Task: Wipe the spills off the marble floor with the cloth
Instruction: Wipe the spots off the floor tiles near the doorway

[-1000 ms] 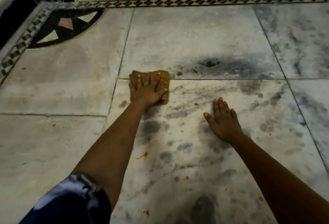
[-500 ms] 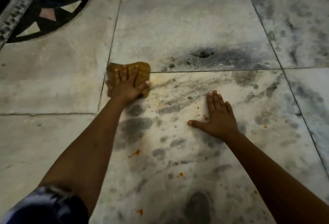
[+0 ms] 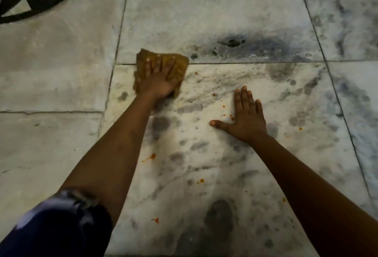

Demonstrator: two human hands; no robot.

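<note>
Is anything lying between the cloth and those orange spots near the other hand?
Nothing visible: bare marble floor lies between the cloth under the left hand and the orange spots. The right hand rests just beside them.

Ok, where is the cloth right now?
In the head view, the cloth lies left of centre under the left hand, across the tile seam.

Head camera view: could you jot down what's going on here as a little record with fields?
Surface: grey-veined white marble floor
Tool: folded mustard-brown cloth, lying across a tile joint
Left hand: pressed flat on the cloth
Right hand: flat on the floor, fingers straight
Spills: small orange spots, several near both arms
Status: spots not yet wiped
</note>
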